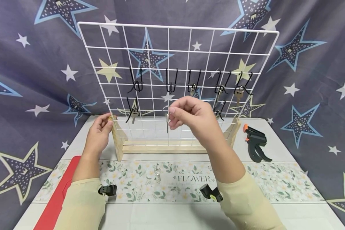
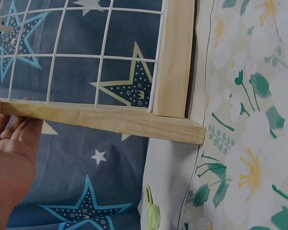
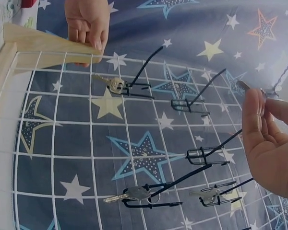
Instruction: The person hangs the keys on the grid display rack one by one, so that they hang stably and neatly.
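Note:
My right hand (image 1: 194, 116) pinches a small key (image 1: 167, 123) between thumb and fingertips, in front of the white wire grid (image 1: 178, 28). In the right wrist view only part of that key (image 3: 243, 86) shows past the fingers. My left hand (image 1: 99, 132) holds the left wooden upright (image 1: 117, 140) of the grid's stand, and in the left wrist view its fingers lie under the wood's edge. Black hooks (image 1: 171, 86) hang on the grid. Several carry keys, such as a brass-coloured key (image 1: 239, 93) at the right and another key (image 1: 134, 115) at the lower left.
A loose key (image 1: 157, 174) lies on the flower-printed strip of the table (image 1: 149, 217) in front of the stand. Right of the stand lies a black clamp with orange tips (image 1: 256, 142). A red flat object (image 1: 56, 195) lies by my left forearm. Star-patterned cloth (image 1: 49, 105) surrounds the table.

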### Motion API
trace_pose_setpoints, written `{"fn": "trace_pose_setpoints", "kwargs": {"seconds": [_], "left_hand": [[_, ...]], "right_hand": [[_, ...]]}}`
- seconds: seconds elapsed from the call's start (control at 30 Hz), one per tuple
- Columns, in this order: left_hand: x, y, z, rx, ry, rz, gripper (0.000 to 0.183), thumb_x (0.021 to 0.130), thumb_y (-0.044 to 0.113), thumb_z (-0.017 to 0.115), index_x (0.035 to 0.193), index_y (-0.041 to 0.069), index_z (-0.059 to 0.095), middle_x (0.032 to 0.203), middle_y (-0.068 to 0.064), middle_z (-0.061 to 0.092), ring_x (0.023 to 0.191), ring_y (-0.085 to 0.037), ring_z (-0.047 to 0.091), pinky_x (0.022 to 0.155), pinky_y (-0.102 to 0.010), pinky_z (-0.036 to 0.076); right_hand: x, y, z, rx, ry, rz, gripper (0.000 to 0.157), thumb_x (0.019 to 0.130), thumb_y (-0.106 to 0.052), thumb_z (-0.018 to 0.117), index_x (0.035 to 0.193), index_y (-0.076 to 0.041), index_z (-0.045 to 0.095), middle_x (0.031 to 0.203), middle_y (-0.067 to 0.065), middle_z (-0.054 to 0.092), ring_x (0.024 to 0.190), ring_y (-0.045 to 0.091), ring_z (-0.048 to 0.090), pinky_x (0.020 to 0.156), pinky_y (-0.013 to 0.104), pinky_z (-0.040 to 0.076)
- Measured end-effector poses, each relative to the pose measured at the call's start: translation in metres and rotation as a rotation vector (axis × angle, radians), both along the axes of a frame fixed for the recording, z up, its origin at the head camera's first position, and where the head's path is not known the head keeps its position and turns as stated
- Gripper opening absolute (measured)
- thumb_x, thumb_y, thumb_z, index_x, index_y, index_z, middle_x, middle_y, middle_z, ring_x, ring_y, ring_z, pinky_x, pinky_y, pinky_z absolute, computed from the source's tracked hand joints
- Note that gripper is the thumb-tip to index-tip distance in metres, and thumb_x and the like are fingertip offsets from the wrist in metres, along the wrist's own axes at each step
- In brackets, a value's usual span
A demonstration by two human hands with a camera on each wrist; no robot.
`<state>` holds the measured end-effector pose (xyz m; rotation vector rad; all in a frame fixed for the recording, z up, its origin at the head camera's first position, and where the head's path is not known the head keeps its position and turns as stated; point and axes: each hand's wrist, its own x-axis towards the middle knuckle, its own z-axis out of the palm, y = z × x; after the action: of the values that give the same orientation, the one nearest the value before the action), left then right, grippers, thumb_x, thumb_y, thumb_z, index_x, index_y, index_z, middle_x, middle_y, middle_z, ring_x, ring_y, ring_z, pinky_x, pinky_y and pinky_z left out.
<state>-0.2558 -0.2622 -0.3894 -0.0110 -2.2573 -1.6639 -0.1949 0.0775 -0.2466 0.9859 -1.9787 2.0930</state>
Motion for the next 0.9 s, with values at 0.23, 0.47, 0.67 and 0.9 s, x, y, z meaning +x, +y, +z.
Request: {"fn": "trace_pose_setpoints", "kwargs": {"seconds": [0.23, 0.47, 0.67, 0.9], "left_hand": [[0.0, -0.001, 0.0, -0.007, -0.002, 0.003, 0.044, 0.105, 0.029, 0.044, 0.147, 0.016, 0.042, 0.139, -0.012, 0.055, 0.122, -0.005, 0.053, 0.106, -0.017, 0.045], [-0.001, -0.001, -0.001, -0.017, -0.015, 0.016, 0.044, 0.105, 0.03, 0.044, 0.147, 0.017, 0.042, 0.14, -0.011, 0.054, 0.124, -0.005, 0.053, 0.106, -0.018, 0.045], [-0.003, -0.002, -0.002, -0.004, -0.004, 0.005, 0.044, 0.105, 0.026, 0.044, 0.147, 0.014, 0.041, 0.141, -0.013, 0.053, 0.124, -0.006, 0.053, 0.103, -0.012, 0.045], [-0.003, -0.001, -0.003, 0.005, 0.021, 0.003, 0.044, 0.105, 0.025, 0.045, 0.147, 0.012, 0.042, 0.136, -0.011, 0.055, 0.118, -0.001, 0.053, 0.102, -0.011, 0.045]], "right_hand": [[-0.015, -0.002, 0.002, -0.106, -0.039, -0.001, 0.007, 0.093, -0.004, 0.065, 0.093, 0.003, 0.063, 0.077, 0.012, 0.066, 0.065, 0.023, 0.068, 0.066, 0.042, 0.063], [-0.021, -0.006, 0.006, -0.196, -0.046, -0.018, 0.005, 0.093, -0.002, 0.063, 0.095, 0.003, 0.064, 0.077, 0.012, 0.065, 0.067, 0.023, 0.068, 0.067, 0.044, 0.063], [-0.026, -0.008, 0.006, -0.219, -0.048, -0.04, 0.004, 0.093, -0.002, 0.063, 0.094, 0.001, 0.064, 0.079, 0.012, 0.065, 0.069, 0.021, 0.068, 0.067, 0.043, 0.064], [-0.034, -0.012, 0.001, -0.238, -0.051, -0.052, 0.003, 0.093, 0.0, 0.063, 0.094, 0.003, 0.064, 0.08, 0.012, 0.065, 0.069, 0.02, 0.067, 0.066, 0.04, 0.064]]}}
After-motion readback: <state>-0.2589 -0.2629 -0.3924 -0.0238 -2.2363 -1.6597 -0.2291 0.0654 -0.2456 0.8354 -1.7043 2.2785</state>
